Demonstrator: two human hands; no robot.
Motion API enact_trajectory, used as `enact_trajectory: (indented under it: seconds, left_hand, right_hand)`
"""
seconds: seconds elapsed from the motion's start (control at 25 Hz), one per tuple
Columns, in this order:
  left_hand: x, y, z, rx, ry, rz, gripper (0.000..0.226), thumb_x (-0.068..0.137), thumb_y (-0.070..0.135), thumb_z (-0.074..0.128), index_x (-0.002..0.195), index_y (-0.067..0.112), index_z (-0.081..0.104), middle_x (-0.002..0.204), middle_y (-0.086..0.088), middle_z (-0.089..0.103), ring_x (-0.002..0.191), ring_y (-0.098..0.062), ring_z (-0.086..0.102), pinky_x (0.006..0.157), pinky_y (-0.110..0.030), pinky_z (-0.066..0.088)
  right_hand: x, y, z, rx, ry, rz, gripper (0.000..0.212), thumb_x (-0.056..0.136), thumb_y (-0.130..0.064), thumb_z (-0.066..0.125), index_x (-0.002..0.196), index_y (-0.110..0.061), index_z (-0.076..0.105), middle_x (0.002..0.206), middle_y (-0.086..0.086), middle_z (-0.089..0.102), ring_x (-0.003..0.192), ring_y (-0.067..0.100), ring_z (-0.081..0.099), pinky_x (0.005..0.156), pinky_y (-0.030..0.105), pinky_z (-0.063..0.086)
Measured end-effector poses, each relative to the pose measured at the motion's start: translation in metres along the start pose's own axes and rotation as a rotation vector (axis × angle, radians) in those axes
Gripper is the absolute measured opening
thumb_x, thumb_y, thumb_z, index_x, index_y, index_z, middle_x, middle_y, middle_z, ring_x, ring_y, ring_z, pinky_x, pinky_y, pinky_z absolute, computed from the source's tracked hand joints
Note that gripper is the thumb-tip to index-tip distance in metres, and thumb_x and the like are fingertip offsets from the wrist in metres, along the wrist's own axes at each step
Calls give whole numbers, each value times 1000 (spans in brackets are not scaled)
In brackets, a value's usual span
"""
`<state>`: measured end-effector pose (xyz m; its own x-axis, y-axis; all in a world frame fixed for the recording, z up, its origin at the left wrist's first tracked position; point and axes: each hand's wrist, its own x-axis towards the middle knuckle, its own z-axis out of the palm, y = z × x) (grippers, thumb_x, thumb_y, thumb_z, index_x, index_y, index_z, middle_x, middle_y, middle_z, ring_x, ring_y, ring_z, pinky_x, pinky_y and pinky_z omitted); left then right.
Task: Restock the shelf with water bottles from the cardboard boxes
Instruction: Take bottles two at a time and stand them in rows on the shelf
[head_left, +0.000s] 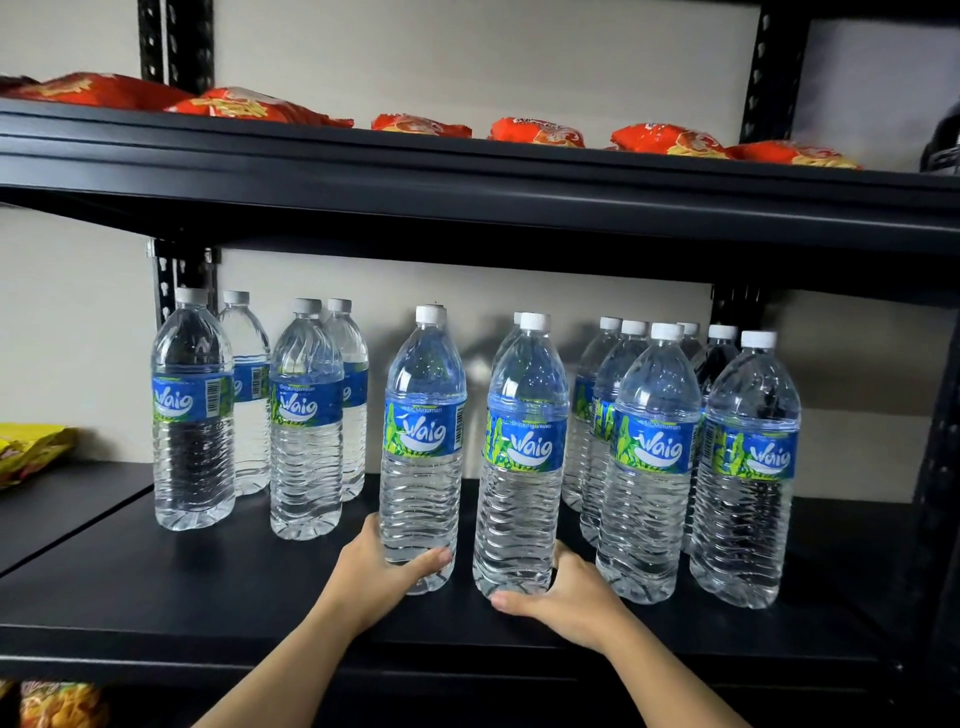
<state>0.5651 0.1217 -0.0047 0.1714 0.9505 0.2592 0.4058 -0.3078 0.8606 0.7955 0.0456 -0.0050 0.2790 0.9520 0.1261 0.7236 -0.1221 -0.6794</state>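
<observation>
Placement on shelf (208, 597): left hand (384, 571) grips left bottle (422, 452) near base, right hand (566, 597) grips right bottle (522, 467) likewise; low hold prob. keeps both upright.

Black shelf (208, 587) carries upright water bottles (644, 467).

Red snack pkts (540, 132) above; yellow pkt (26, 452) left.
</observation>
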Motion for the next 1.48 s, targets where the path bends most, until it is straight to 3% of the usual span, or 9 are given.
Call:
enact_trajectory:
  seconds: [0.64, 0.72, 0.84, 0.96, 1.04, 1.12, 1.28, 1.36, 1.48]
  left_hand:
    - [4, -5, 0, -23, -1, 16, 82, 57, 58, 85, 122, 21, 53, 116, 6, 66, 111, -12, 61, 87, -23, 44]
    - [4, -3, -1, 9, 3, 20, 110, 53, 66, 83, 140, 15, 38, 135, -2, 55, 126, -16, 52, 100, -28, 42]
    - [-9, 4, -1, -27, 51, 61, 143, 50, 77, 73, 154, 21, -7, 159, 0, 5, 149, -15, 7, 121, -39, 13]
    - [-38, 11, 6, -157, 238, 60, 96, 77, 68, 60, 148, 19, 17, 147, 2, 22, 143, -16, 20, 116, -32, 19]
    - [-67, 17, 20, -150, 439, 66, 35, 93, 37, 57, 110, 9, 45, 115, -6, 47, 111, -26, 48, 92, -30, 35]
    - [-94, 31, 37, -106, 490, 51, 20, 94, 20, 54, 79, 10, 44, 84, -4, 51, 79, -23, 51, 73, -32, 35]
    - [-131, 83, 89, -30, 53, 93, 20, 91, 26, 57, 75, 15, 53, 72, -2, 62, 74, -24, 59, 69, -33, 44]
    - [-153, 117, 130, 113, -264, 172, 13, 87, 27, 62, 85, 15, 58, 82, -1, 65, 83, -22, 61, 73, -28, 45]
    - [-209, 164, 201, 229, -538, 335, 20, 85, 30, 64, 95, 16, 55, 102, -4, 65, 100, -22, 59, 79, -27, 42]
  right_hand:
    - [-3, -3, -2, -24, -35, -13, 72, 59, -65, 79, 117, -33, 52, 105, -19, 62, 99, 4, 58, 87, 22, 44]
    - [-6, -4, -3, -49, -30, -31, 79, 61, -66, 78, 126, -31, 48, 115, -16, 60, 107, 6, 56, 90, 21, 42]
    - [-14, -1, -1, -103, 0, -43, 102, 65, -72, 72, 145, -21, 36, 139, -6, 54, 127, 12, 49, 98, 23, 39]
    - [-35, 2, 2, -198, -2, 22, 103, 80, -73, 54, 155, -13, 18, 154, -2, 37, 141, 19, 34, 113, 32, 30]
    - [-59, 7, -3, -176, -9, -2, 84, 92, -61, 49, 156, -17, 17, 156, -11, 33, 144, 16, 28, 115, 32, 25]
    - [-89, 13, -15, -130, -27, -27, 68, 97, -45, 52, 154, -22, 23, 151, -20, 37, 142, 11, 27, 113, 28, 23]
    - [-156, 52, -61, -179, 10, 18, 51, 88, -46, 61, 136, -43, 44, 121, -13, 62, 107, 5, 59, 97, 26, 46]
    - [-200, 79, -92, -273, 0, 82, 47, 85, -46, 61, 130, -39, 51, 105, -13, 66, 89, 3, 61, 89, 31, 53]
    - [-285, 117, -139, -323, 42, 244, 36, 90, -43, 59, 124, -36, 56, 97, -15, 64, 87, 5, 59, 81, 29, 53]
